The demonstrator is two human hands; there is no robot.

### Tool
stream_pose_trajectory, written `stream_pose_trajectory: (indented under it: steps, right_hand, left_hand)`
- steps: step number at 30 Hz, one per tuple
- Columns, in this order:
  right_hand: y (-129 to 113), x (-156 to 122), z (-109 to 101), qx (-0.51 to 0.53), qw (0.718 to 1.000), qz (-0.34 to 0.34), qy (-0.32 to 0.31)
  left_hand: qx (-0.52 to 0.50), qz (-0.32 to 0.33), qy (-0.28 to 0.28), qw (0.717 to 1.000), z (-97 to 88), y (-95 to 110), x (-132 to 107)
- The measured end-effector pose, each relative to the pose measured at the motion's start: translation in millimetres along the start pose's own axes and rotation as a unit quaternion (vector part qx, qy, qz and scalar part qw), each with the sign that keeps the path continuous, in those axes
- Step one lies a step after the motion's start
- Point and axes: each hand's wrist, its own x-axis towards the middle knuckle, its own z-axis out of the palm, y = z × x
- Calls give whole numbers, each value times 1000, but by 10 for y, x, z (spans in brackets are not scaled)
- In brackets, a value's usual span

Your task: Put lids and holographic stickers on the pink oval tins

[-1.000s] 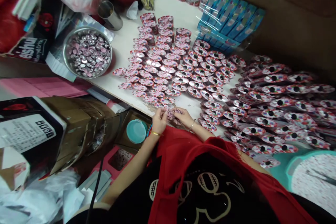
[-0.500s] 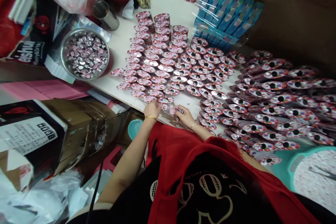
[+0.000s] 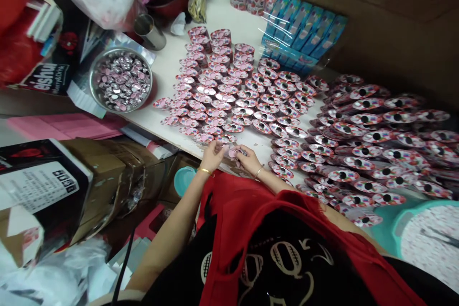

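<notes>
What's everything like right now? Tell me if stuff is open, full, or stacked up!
Left hand, open, fingers spread
Right hand, pinching a pink disc
Steel bowl, full of shiny pink discs
Pink round cases, lined up in tight rows
Blue boxes, wrapped in clear plastic
Cardboard box, worn and battered

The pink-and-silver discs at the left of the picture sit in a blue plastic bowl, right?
No: the bowl holding the pink-and-silver discs is stainless steel, not blue plastic, as the head view shows.
</notes>
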Motion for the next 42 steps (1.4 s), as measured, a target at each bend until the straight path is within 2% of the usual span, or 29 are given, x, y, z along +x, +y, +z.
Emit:
stream_pose_trajectory:
  steps: [2,3,7,9,11,13,15,19,23,25,27,29,30,32,34,36,38,40,42]
  right_hand:
    - [4,8,4,-4,1000,-6,-7]
    - [2,13,6,-3,1000,-10,-12]
    - [-43,14,-15,29,999,-15,-19]
    - [-78,-1,-51,45,999,-9,-21]
    - [-99,-22,-98,59,998,-1,-32]
    - [-93,-41,-144,69,996,9,-53]
    - [-61,-50,-179,76,994,22,-74]
    - [19,-32,-196,75,991,41,-103]
    - [39,13,-174,50,991,54,-115]
    - [30,35,-168,35,990,63,-120]
    - [20,54,-170,24,990,72,-120]
    - [12,70,-174,21,990,75,-119]
    - [8,78,-175,22,990,75,-121]
    - [-1,96,-176,26,989,75,-125]
    - [-19,116,-185,36,989,74,-119]
    - [-46,132,-210,51,991,65,-108]
    - [-75,141,-252,66,992,46,-92]
    - [-100,142,-301,84,994,24,-66]
    - [-119,134,-344,111,993,8,-29]
  left_hand:
    - [-125,19,-34,991,125,-7,-84]
    - [-149,13,-39,988,175,-4,-95]
    - [-117,-16,10,993,209,65,68]
    - [-34,-16,38,999,143,133,218]
    - [117,-34,54,991,71,214,360]
    - [267,-55,39,961,23,291,469]
    - [350,-68,3,934,5,345,541]
    - [428,-86,-42,899,12,377,623]
    - [443,-83,-42,891,-10,387,660]
    - [431,-67,-31,899,-36,393,629]
    - [364,-23,-30,931,-52,389,543]
    - [231,60,-73,968,-42,373,412]
    - [160,105,-108,976,-24,363,342]
    - [57,163,-172,970,31,347,225]
    - [8,164,-199,966,97,341,180]
    - [-29,128,-185,974,150,350,233]
    - [-34,90,-122,988,177,380,372]
    - [33,53,-32,998,180,436,552]
    - [149,21,27,988,173,514,724]
